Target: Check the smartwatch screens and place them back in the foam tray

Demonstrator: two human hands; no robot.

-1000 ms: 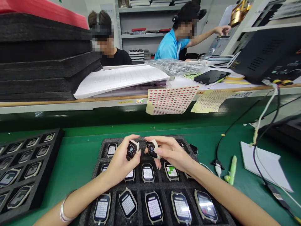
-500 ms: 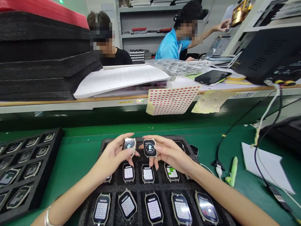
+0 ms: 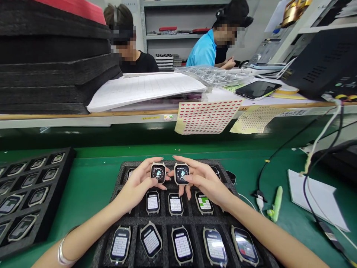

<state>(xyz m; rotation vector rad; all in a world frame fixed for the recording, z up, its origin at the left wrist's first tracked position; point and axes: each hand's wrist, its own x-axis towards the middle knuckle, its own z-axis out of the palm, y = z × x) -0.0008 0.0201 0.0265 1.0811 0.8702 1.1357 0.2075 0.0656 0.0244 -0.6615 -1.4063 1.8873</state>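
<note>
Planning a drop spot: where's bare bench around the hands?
Bare green bench: left, between side tray and centre tray, beyond the left forearm; right, between right forearm, green stick and white paper. Crowded: centre tray's front row, a watch in each visible pocket; upper shelf, with foam stack, papers and phone.

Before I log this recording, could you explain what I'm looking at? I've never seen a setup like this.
There is no machine here: these are a person's own bare hands. All the pictures come from one camera worn on that person's head, looking forward and down. The left hand holds a strapless watch, and the right hand holds a second watch; both screens are lit. Beneath them, a dark compartmented tray with more watches sits on a green tabletop. Another tray of watches lies to the left; a white sheet lies to the right. Two other people are in the background: one in black, one in blue.
</note>
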